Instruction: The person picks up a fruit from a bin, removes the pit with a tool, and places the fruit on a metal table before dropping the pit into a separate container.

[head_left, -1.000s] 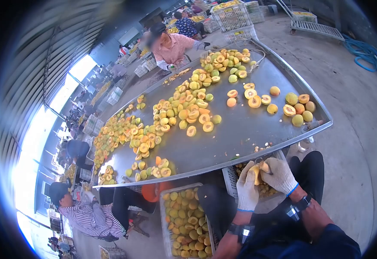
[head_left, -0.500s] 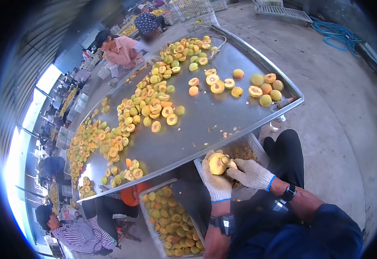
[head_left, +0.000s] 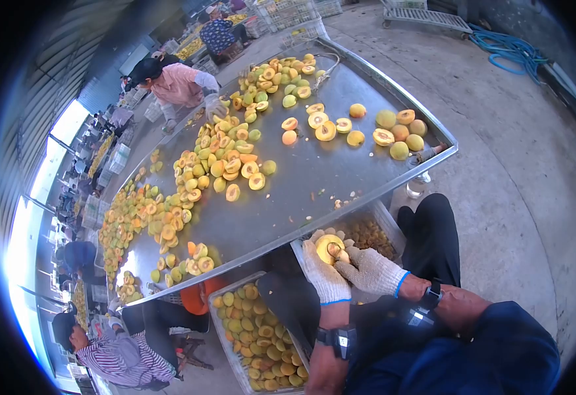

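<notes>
The cut fruit (head_left: pixel 326 247) shows yellow flesh around a brownish centre.

Both gloved hands (head_left: pixel 327 276) (head_left: pixel 375 271) meet in front, curled, forearms (head_left: pixel 460 304) converging.

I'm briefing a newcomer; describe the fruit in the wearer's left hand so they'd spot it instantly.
Find the table. Below its near edge, the left hand cradles the fruit. Unlike the heaped fruit, it is held, the right hand at its yellow cut face.
</notes>
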{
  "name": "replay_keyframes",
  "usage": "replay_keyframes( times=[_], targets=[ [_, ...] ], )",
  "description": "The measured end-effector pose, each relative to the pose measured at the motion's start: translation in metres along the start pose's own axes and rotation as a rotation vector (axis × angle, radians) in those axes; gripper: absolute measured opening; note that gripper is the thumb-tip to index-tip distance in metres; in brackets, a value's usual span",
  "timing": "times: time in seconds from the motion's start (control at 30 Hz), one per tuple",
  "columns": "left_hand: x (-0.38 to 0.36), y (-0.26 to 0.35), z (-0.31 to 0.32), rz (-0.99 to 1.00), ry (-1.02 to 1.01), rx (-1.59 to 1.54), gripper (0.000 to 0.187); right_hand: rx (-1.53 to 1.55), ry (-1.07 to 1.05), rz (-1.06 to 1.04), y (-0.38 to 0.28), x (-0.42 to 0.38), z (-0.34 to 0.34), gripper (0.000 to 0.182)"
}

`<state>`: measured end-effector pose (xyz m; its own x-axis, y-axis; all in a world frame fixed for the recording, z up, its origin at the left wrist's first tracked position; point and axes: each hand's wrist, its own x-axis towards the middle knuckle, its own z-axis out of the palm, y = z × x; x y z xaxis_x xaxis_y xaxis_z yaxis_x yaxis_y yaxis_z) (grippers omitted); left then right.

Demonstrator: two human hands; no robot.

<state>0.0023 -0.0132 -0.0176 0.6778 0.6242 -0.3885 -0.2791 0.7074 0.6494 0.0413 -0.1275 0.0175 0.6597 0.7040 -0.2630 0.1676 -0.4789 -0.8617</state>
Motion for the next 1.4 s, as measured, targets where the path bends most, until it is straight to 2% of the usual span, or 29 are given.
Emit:
replay_keyframes(
  times=[0.17,0.33,0.43,0.53,0.6,0.63,0.73,0.8,0.83,0.93,0.97,1.03,1.07,1.13,1.17,1.23,1.27,1.33,1.37,1.4],
  targets=[
    [-0.001,0.002,-0.003,0.057,-0.048,0.074,0.048,0.023,0.025,-0.045,0.009,0.003,0.009,0.052],
    [-0.011,0.012,0.003,0.206,-0.099,0.213,0.042,0.021,0.027,-0.088,0.008,0.0,0.011,0.051],
    [-0.012,0.016,-0.001,0.212,-0.175,0.219,0.038,0.143,-0.034,-0.033,0.008,-0.005,0.011,0.05],
    [-0.008,0.017,-0.003,0.14,-0.165,0.197,0.037,0.174,-0.057,-0.046,0.007,-0.007,0.01,0.049],
    [-0.009,0.018,0.003,0.128,-0.119,0.223,0.036,0.219,-0.139,0.059,-0.009,-0.015,-0.003,0.049],
    [-0.01,0.018,0.008,0.116,-0.073,0.247,0.036,0.216,-0.135,0.058,-0.005,-0.016,0.0,0.049],
    [-0.018,0.024,0.014,0.161,-0.104,0.349,0.037,0.177,0.0,-0.08,0.005,-0.014,0.009,0.048],
    [-0.022,0.026,0.01,0.23,-0.17,0.375,0.037,0.456,-0.273,0.171,0.001,-0.016,0.002,0.047],
    [-0.023,0.027,0.012,0.3,-0.238,0.4,0.037,0.467,-0.235,0.132,-0.001,-0.02,0.003,0.047],
    [-0.028,0.03,0.014,0.334,-0.272,0.4,0.035,0.472,-0.253,0.165,-0.018,-0.029,-0.007,0.048],
    [-0.03,0.032,0.016,0.336,-0.287,0.398,0.035,0.455,-0.217,0.109,-0.019,-0.032,-0.007,0.041],
    [-0.04,0.038,0.027,0.336,-0.322,0.407,0.036,0.39,0.011,-0.181,0.007,-0.022,0.017,0.047],
    [-0.041,0.04,0.029,0.315,-0.3,0.44,0.037,0.385,0.016,-0.186,0.001,-0.026,0.01,0.047],
    [-0.042,0.043,0.031,0.305,-0.294,0.482,0.039,0.4,-0.149,0.019,-0.022,-0.035,-0.01,0.047],
    [-0.044,0.044,0.032,0.31,-0.298,0.481,0.039,0.398,-0.147,0.013,-0.025,-0.037,-0.014,0.047],
    [-0.047,0.045,0.033,0.4,-0.35,0.533,0.039,0.483,-0.275,0.114,-0.028,-0.039,-0.019,0.049],
    [-0.048,0.046,0.035,0.404,-0.352,0.534,0.039,0.482,-0.275,0.11,-0.026,-0.038,-0.014,0.049],
    [-0.052,0.046,0.037,0.401,-0.351,0.523,0.039,0.499,-0.053,-0.106,-0.019,-0.038,-0.001,0.05],
    [-0.051,0.047,0.037,0.407,-0.354,0.52,0.039,0.495,-0.052,-0.112,-0.019,-0.038,-0.006,0.05],
    [-0.05,0.048,0.037,0.431,-0.383,0.545,0.038,0.594,-0.207,-0.031,-0.018,-0.038,-0.013,0.05]
  ],
)
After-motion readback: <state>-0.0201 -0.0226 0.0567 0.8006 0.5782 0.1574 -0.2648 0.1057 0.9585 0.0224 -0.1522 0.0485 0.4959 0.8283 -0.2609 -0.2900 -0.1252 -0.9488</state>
